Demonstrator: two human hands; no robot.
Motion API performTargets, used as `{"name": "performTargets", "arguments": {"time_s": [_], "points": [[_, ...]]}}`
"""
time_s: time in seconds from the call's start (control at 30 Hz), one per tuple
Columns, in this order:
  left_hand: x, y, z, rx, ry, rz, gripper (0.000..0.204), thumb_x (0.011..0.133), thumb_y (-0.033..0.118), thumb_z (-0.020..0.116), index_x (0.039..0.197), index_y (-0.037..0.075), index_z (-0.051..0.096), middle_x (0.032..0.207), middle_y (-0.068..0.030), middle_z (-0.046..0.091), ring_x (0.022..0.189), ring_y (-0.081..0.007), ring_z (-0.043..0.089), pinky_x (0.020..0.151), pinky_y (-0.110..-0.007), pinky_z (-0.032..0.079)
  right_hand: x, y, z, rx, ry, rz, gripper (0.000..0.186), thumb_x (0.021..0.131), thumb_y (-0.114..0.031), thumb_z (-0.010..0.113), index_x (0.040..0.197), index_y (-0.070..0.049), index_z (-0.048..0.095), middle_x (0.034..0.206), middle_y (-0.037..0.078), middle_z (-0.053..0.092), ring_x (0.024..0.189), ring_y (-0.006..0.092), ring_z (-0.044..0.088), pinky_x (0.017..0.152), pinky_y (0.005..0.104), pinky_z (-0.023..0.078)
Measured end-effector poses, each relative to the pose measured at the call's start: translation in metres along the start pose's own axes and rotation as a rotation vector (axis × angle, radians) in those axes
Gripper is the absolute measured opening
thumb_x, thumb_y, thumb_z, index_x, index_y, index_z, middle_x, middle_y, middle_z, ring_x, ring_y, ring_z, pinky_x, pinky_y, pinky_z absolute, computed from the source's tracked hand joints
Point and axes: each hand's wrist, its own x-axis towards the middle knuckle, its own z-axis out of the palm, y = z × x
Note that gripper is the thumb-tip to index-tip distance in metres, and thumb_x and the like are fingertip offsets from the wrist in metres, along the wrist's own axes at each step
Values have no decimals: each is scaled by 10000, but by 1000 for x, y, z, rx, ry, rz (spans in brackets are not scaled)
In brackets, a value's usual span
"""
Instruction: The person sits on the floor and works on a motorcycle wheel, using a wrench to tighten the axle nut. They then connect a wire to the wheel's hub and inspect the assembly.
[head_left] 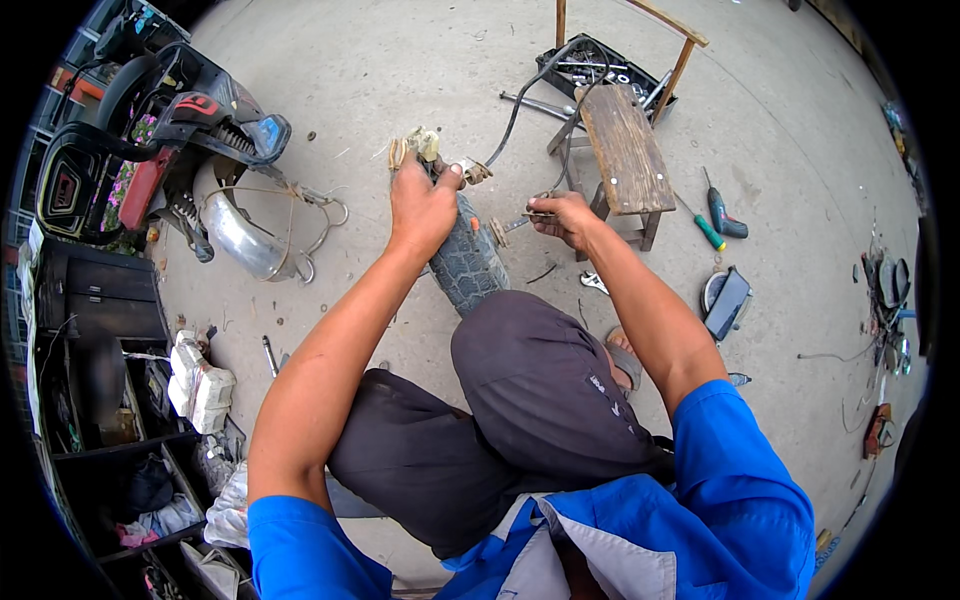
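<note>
Between my knees and the stool stands a small wheel with a worn black tyre (466, 262), an axle (517, 224) sticking out of its right side. My left hand (422, 205) is closed at the wheel's far end, its thumb against a dark part beside pale yellowish pieces (428, 142). What exactly the fingers grip there is partly hidden. By the axle's outer end, my right hand (566, 218) pinches a small metal piece. A black cable (520, 108) curves from near the left thumb up over the stool.
A worn wooden stool (625, 150) stands ahead on the right, a black toolbox (600, 70) behind it. Right of it lie a green screwdriver (712, 233), a power driver (728, 215) and a phone (728, 303). A scooter (180, 130) with a silver fender (240, 235) and shelves (95, 400) line the left.
</note>
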Motion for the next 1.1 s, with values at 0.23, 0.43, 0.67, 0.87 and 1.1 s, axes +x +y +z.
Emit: {"name": "performTargets", "arguments": {"time_s": [0.23, 0.43, 0.67, 0.87, 1.1], "points": [[3, -6, 1, 20, 5, 40, 188, 867, 131, 691, 921, -15, 586, 817, -112, 644, 768, -225, 607, 733, -379, 480, 1, -5, -8, 245, -12, 78, 293, 1047, -276, 513, 998, -22, 651, 905, 118, 706, 806, 215, 693, 718, 345, 603], [1, 4, 1, -4, -11, 20, 218, 846, 121, 691, 941, -47, 588, 829, -183, 662, 794, -318, 648, 754, -429, 488, 14, 2, -12, 191, -9, 75, 250, 1029, -238, 556, 956, -22, 659, 838, 90, 699, 721, 175, 675, 644, 308, 586], [0, 5, 1, 15, -13, 22, 216, 849, 130, 683, 941, -44, 594, 830, -182, 664, 794, -319, 645, 760, -429, 484, 8, 1, -6, 88, -58, 113, 161, 942, -193, 705, 892, -45, 667, 798, 54, 681, 644, 140, 649, 568, 263, 553], [2, 1, 0, 21, -4, 33, 226, 846, 142, 683, 939, -45, 595, 835, -189, 662, 798, -328, 643, 762, -434, 482, -2, 1, -1, -6, -60, 81, 186, 887, -192, 766, 920, -32, 678, 830, 57, 687, 731, 152, 675, 639, 284, 573], [1, 5, 1, 29, -6, 30, 234, 844, 142, 682, 944, -51, 594, 844, -199, 664, 810, -337, 645, 771, -440, 481, -6, 2, -3, 5, -78, 66, 155, 870, -125, 752, 958, -16, 686, 859, 63, 690, 770, 159, 682, 678, 286, 581]]}}
